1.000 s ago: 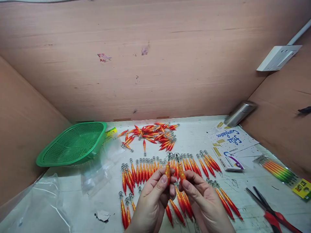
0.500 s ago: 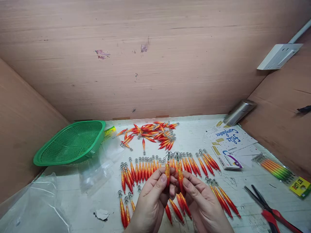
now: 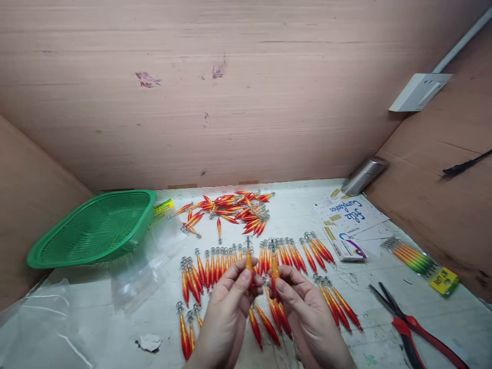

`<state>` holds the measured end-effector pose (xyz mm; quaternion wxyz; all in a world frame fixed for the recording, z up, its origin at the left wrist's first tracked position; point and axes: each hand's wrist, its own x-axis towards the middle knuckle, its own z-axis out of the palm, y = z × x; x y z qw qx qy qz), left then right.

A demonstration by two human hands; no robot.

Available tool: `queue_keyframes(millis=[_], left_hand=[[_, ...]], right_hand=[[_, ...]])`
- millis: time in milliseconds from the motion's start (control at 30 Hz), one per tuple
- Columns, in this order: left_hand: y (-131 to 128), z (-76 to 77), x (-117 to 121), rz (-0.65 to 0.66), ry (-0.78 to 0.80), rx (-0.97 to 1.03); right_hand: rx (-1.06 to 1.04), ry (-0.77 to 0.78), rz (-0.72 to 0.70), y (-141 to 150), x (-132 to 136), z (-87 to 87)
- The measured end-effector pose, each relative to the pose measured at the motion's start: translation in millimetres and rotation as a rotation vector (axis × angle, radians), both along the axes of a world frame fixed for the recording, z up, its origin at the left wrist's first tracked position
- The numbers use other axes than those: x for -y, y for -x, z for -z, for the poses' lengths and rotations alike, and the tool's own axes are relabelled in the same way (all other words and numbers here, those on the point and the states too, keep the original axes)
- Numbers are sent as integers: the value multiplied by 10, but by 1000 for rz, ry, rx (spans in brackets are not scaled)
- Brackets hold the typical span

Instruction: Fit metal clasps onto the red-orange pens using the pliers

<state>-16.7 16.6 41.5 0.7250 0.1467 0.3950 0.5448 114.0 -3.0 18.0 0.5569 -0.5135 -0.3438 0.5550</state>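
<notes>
Upright in front of me are two orange-red fishing lures with wire hook crowns at their top ends. My left hand point(image 3: 230, 307) pinches one lure point(image 3: 249, 262) between thumb and fingers. My right hand point(image 3: 307, 312) pinches the other lure point(image 3: 274, 264) the same way, a small gap to the right. Gold speckled sides face me. Beneath and behind the hands, more such lures lie in rows point(image 3: 215, 269) on the white surface, partly hidden by my hands. Farther back is a loose pile of lures point(image 3: 230, 207).
On the left stand a green basket point(image 3: 92, 225) and clear plastic bags point(image 3: 134, 282). To the right lie printed cards point(image 3: 349, 212), a small box point(image 3: 346, 245), a packed lure set point(image 3: 423, 266) and a red-and-black-handled tool point(image 3: 407, 323). A metal cylinder point(image 3: 364, 176) leans near the corner.
The view has swung slightly right. Both held lures have turned from their ring-patterned faces to their speckled sides, and they are a little farther apart. Both hands keep their grip.
</notes>
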Motion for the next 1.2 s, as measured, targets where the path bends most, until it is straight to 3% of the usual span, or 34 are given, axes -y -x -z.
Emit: queue_keyframes(millis=[100, 233, 333, 467, 633, 900, 1067, 1200], left_hand=[[155, -42, -130, -47, 39, -213], [610, 4, -307, -44, -46, -674], [1030, 152, -343, -91, -19, -1009], [1429, 405, -290, -155, 89, -1450], [1539, 599, -193, -178, 129, -1550], [1478, 722, -164, -110, 161, -1635], [1425, 590, -179, -31, 79, -1685], [1169, 390, -532, 52, -65, -1740]], right_hand=[[300, -25, 115, -272, -118, 143], [743, -3, 265, -825, -367, 334], [1064, 78, 251, -1031, -518, 478], [1341, 167, 165, -995, -589, 633], [1456, 182, 89, -972, -585, 658], [1443, 104, 94, -1112, -627, 704], [1490, -27, 115, -1087, -687, 580], [1524, -249, -62, -756, -1010, 348]])
